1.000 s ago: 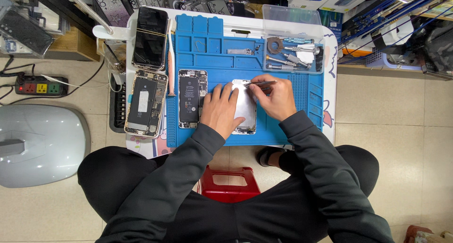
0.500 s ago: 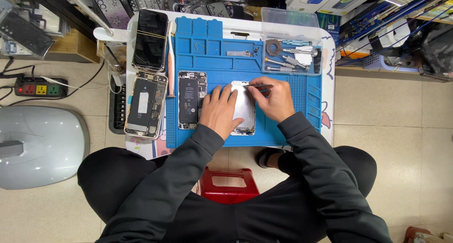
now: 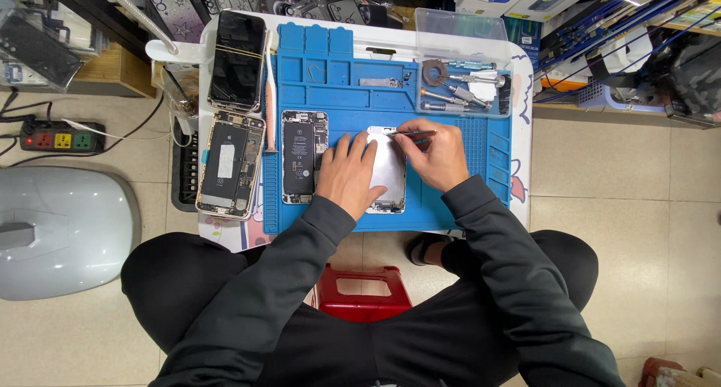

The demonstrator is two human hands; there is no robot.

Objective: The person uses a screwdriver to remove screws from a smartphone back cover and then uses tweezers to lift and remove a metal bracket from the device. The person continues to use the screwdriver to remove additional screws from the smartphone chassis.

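A silvery phone screen panel [image 3: 387,169] lies face down on the blue repair mat [image 3: 338,94]. My left hand [image 3: 347,174] rests flat on the panel's left edge and holds it still. My right hand [image 3: 434,155] grips thin metal tweezers [image 3: 409,133], whose tip touches the panel's top edge. To the left of my left hand, an opened phone body [image 3: 303,155] with a black battery lies on the mat.
A second opened phone [image 3: 230,164] and a phone with a dark screen [image 3: 237,59] lie left of the mat. A clear tray of screwdrivers [image 3: 464,90] sits at the mat's upper right. A power strip [image 3: 60,137] lies on the floor; a red stool [image 3: 362,291] stands below me.
Both hands stay on the screen panel; the tweezers' tip has shifted only slightly along the panel's top edge.
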